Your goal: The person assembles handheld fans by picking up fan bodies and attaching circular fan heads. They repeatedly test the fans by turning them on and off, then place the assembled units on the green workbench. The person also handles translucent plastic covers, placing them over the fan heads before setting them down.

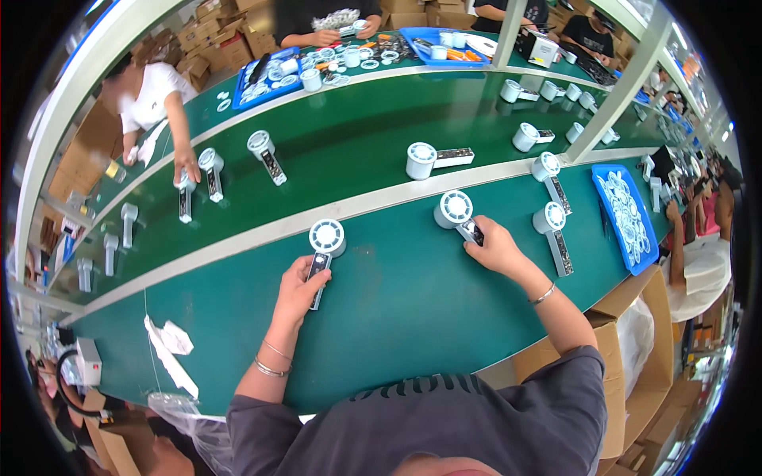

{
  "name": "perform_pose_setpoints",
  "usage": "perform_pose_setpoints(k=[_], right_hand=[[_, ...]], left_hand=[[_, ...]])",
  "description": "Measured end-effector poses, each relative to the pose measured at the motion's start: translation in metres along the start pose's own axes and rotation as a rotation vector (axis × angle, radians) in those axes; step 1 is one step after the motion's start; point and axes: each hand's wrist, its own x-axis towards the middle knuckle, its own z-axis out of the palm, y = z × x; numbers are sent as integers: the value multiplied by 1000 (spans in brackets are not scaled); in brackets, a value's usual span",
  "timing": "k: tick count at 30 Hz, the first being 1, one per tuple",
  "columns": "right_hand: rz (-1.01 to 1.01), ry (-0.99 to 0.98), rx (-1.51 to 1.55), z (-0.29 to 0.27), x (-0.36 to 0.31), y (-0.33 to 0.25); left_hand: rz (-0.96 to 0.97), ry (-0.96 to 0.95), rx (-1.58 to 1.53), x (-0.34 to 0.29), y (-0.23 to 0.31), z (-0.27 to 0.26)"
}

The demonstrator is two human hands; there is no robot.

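My left hand (302, 289) is closed round the handle of a white handheld fan body (327, 236); its round slotted head points away from me and dark parts show in the open handle. Farther right, my right hand (496, 246) grips the handle of a second fan body (455, 209), with thumb and fingers over the dark inner parts. Both are held over the green bench (381, 317). To the right of that hand lies another fan body (550, 218), handle toward me. A further fan body (546, 166) sits just beyond it.
A blue tray (649, 262) of clear rings stands at right, above an open carton (607, 341). Beyond a pale rail (262, 239), several fan bodies lie on a green belt (341, 147). A co-worker's hand (186, 165) touches one there. White cloth strips (168, 349) lie at left.
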Motion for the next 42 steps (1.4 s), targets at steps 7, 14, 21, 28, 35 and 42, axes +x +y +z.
perform_pose_setpoints(k=[7, 14, 21, 28, 35, 42], right_hand=[[51, -202, 413, 19, -1, -53], [34, -252, 504, 33, -2, -69], [-13, -299, 445, 19, -15, -53], [-149, -314, 520, -27, -47, -72], [-168, -399, 388, -3, -65, -37], [-132, -444, 329, 7, -68, -24]], left_hand=[[4, 170, -103, -7, 1, 17], [-31, 204, -135, -13, -4, 14], [-103, 104, -76, -29, 5, -5], [94, 212, 46, -77, 43, -17], [-87, 40, 233, -89, 2, -32], [176, 115, 381, -91, -7, -27]])
